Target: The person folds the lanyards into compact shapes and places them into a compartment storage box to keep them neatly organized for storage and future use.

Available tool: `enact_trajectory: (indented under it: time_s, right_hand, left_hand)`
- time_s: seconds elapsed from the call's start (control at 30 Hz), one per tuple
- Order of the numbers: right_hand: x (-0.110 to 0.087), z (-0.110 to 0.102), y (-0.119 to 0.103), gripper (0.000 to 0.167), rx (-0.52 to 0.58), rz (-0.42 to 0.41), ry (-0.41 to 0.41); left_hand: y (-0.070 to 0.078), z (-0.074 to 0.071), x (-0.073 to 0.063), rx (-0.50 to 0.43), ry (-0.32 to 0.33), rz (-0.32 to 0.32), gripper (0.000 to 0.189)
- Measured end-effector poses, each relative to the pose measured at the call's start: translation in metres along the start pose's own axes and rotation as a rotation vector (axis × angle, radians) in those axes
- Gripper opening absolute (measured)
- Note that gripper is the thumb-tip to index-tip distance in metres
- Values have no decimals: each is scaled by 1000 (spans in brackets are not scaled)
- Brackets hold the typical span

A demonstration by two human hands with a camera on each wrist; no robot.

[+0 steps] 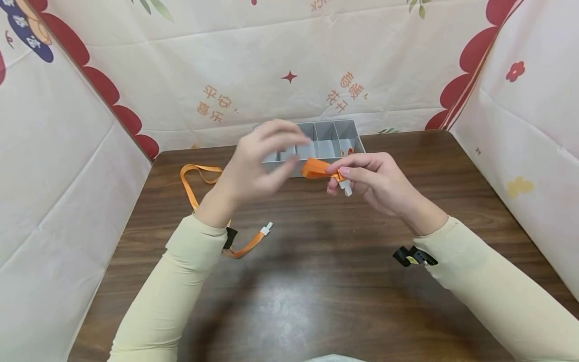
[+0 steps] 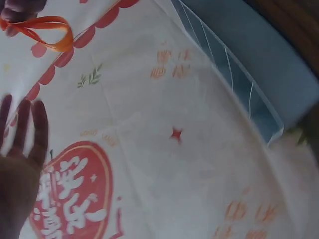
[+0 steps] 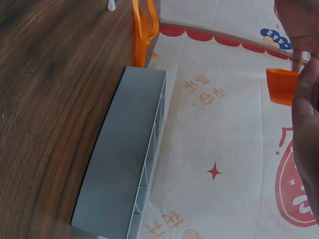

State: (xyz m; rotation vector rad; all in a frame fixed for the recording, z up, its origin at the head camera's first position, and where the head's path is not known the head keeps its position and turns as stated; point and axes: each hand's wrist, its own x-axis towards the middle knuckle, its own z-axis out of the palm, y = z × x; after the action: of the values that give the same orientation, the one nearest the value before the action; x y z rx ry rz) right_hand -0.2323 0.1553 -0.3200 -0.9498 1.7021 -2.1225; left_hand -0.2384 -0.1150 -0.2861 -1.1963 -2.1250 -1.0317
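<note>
Between the thumb and fingers of my right hand (image 1: pixel 380 182) is a bundled orange lanyard (image 1: pixel 315 168), its white plastic clip (image 1: pixel 346 187) poking out below. A loop of its ribbon (image 2: pixel 60 34) stands out in the left wrist view. My left hand (image 1: pixel 262 163) is raised just left of the bundle, blurred, its fingers apart and holding nothing. On the table's left side lies a second orange lanyard (image 1: pixel 187 188), partly hidden by the left forearm, with a white clip (image 1: pixel 266 229) at its end.
Behind the hands stands a grey divided box (image 3: pixel 122 149) against the back curtain (image 1: pixel 271 65). Small red-orange pieces (image 1: pixel 347 152) lie in its rightmost compartment. Printed curtains also flank the brown wooden table (image 1: pixel 344 301). A pale object (image 1: pixel 333 358) shows at the near edge.
</note>
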Motion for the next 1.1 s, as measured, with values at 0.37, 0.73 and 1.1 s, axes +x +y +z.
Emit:
enact_trajectory:
  time_s: [0.37,0.73,1.1]
  right_hand:
    - [5,15,13,22,-382,-210,81]
    - [7,24,24,26,-417,76,171]
    - [4,32,22,22,-257,135,168]
  left_hand:
    - [3,39,-13,-856,-208,-1135,79]
    - [7,57,-11,-897,34,-939,30]
    - [3,55,-6,-716,71,-825,25]
